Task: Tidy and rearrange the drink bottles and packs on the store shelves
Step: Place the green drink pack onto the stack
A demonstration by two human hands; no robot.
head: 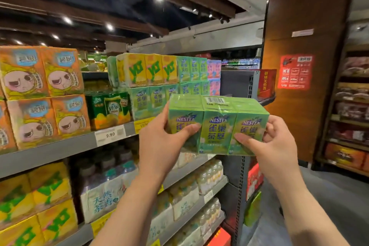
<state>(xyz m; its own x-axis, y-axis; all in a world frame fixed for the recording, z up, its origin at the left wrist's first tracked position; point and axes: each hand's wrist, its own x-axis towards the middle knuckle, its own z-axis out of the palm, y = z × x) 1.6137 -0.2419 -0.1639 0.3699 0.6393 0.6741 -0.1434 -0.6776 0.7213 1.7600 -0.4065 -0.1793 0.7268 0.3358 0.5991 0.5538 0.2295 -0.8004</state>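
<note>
A shrink-wrapped green Nestea pack point(218, 124) is held up in the aisle, in front of the top shelf point(60, 149) and clear of it; three cartons show across its front, a barcode sticker on top. The left hand point(159, 144) is curled round the pack's left end, thumb laid over the front face; the right hand point(273, 146) grips the right end likewise, fingers round the side, thumb across the front.

Handling, as judged: moderately heavy w/ liquid; cartons stiff but dentable at corners; film wrap slick & likely to slide, so a two-handed hold at both ends w/ support under the base is best; not to be lifted by the film.

Writing legible: "NESTEA" w/ Chinese characters 雀巢茶萃 on the held pack; the same brand on the shelved Nestea packs point(151, 98) just behind; "VLT" on the yellow packs point(151, 70) stacked above those; a price tag point(110, 135) reads 9.99; the next tag approx. 10.9, blurred; orange cartoon-face packs point(40, 92) at left, text unreadable.
</note>
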